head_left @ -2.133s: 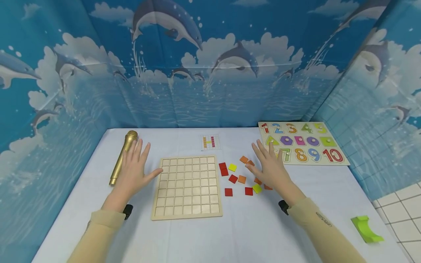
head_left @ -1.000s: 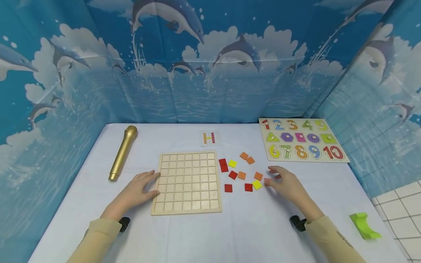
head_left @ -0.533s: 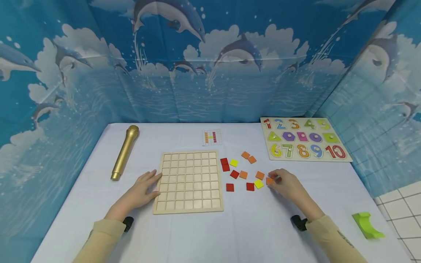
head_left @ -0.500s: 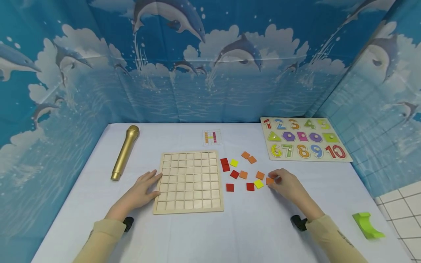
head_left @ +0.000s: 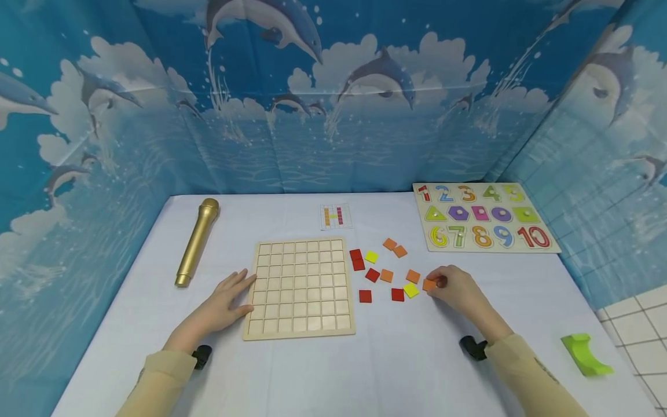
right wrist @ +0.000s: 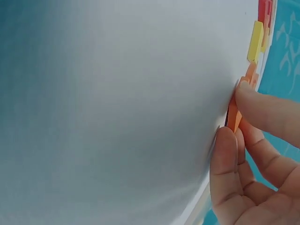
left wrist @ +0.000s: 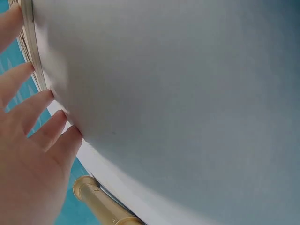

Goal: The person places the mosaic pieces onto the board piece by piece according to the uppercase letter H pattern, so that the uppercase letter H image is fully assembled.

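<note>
A square wooden grid board [head_left: 299, 288] lies on the white-covered table, its cells bare. My left hand [head_left: 221, 304] rests at the board's left edge, fingers spread and relaxed; the left wrist view shows fingertips against the board's side. To the right of the board, my right hand [head_left: 458, 289] pinches an orange square tile [right wrist: 235, 110] between thumb and fingers, close over the table. Beside it lie a yellow tile [head_left: 411, 290] and another orange tile [head_left: 413, 275]. Several red tiles [head_left: 365, 296] and further orange and yellow ones are scattered nearer the board.
Behind the board lies a small pattern card [head_left: 336, 216]. A gold microphone [head_left: 197, 243] is at the left, a number puzzle board [head_left: 484, 219] at the back right, and a green curved block [head_left: 586, 354] at the right. A dolphin-print curtain [head_left: 333, 139] surrounds the table.
Both hands came down from above the table. The left hand settled at the board's left edge; the right reached the rightmost tile and now pinches it.
</note>
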`<action>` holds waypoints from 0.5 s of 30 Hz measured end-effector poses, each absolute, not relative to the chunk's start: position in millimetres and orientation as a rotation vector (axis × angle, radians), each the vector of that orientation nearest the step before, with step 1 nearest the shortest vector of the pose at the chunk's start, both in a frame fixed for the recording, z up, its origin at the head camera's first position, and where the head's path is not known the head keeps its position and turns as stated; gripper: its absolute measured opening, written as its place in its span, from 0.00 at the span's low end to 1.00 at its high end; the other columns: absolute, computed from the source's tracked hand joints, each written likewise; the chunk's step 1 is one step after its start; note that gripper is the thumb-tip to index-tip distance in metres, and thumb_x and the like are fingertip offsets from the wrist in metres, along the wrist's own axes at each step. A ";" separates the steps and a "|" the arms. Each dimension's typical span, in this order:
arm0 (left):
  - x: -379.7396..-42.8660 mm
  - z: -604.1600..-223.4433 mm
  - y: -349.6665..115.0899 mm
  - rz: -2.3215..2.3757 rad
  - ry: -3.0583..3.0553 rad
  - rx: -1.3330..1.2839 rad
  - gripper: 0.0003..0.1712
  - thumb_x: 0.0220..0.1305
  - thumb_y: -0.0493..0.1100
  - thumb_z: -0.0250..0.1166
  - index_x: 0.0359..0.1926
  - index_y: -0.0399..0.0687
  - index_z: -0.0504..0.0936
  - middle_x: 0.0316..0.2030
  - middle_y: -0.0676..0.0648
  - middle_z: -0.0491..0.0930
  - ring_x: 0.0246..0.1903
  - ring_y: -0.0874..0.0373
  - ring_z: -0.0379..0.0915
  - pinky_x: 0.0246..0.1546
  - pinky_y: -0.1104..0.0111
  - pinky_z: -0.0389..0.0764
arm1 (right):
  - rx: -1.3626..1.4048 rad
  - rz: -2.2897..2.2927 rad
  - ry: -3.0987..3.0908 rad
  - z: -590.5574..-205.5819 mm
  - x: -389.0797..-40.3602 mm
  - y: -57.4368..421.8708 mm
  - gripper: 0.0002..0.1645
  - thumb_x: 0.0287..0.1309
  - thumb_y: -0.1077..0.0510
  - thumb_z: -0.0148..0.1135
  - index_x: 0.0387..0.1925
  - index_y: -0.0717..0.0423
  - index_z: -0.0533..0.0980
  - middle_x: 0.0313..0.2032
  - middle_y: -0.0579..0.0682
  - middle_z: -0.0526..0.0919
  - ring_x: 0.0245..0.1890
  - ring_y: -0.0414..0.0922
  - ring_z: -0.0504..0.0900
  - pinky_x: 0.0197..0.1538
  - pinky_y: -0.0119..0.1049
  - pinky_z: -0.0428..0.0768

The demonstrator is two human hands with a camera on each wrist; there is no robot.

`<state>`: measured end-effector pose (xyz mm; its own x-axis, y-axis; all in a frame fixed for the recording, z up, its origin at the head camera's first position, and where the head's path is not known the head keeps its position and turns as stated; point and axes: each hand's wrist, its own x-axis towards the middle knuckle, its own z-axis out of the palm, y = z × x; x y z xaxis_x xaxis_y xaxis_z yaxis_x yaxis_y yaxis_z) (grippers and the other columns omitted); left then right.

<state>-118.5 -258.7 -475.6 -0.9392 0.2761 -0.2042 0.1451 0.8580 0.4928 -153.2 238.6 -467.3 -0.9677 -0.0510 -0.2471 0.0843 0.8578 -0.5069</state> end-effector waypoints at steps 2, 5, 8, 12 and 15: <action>-118.1 -475.5 -259.5 0.703 2.771 0.319 0.42 0.65 0.48 0.66 0.75 0.45 0.58 0.76 0.34 0.49 0.74 0.31 0.40 0.68 0.33 0.52 | 0.043 -0.786 2.753 -467.1 -155.6 239.2 0.17 0.56 0.61 0.70 0.46 0.64 0.79 0.36 0.56 0.78 0.37 0.49 0.74 0.40 0.39 0.79; -118.7 -474.4 -259.6 0.701 2.781 0.324 0.42 0.65 0.48 0.66 0.75 0.45 0.58 0.76 0.34 0.49 0.74 0.31 0.40 0.69 0.34 0.51 | 0.050 -0.812 2.726 -465.4 -158.1 239.8 0.18 0.55 0.60 0.71 0.45 0.64 0.77 0.34 0.54 0.77 0.36 0.49 0.73 0.38 0.37 0.76; -119.7 -473.8 -259.3 0.704 2.780 0.324 0.43 0.65 0.49 0.66 0.75 0.45 0.58 0.76 0.34 0.49 0.74 0.31 0.40 0.69 0.34 0.51 | 0.057 -0.833 2.702 -463.1 -159.8 239.1 0.17 0.55 0.59 0.72 0.43 0.62 0.76 0.33 0.52 0.76 0.36 0.48 0.73 0.37 0.35 0.74; -120.2 -475.0 -259.9 0.703 2.765 0.323 0.43 0.65 0.49 0.65 0.75 0.45 0.58 0.76 0.33 0.48 0.75 0.31 0.39 0.69 0.34 0.50 | 0.040 -0.847 2.669 -457.4 -163.4 236.4 0.15 0.54 0.57 0.72 0.39 0.60 0.77 0.32 0.51 0.76 0.35 0.47 0.73 0.37 0.36 0.74; -119.8 -476.6 -260.9 0.696 2.762 0.317 0.43 0.65 0.49 0.65 0.75 0.44 0.58 0.76 0.33 0.48 0.75 0.31 0.39 0.69 0.34 0.51 | 0.021 -0.887 2.641 -450.6 -171.2 227.8 0.15 0.55 0.55 0.72 0.40 0.59 0.77 0.32 0.51 0.78 0.35 0.46 0.74 0.37 0.35 0.75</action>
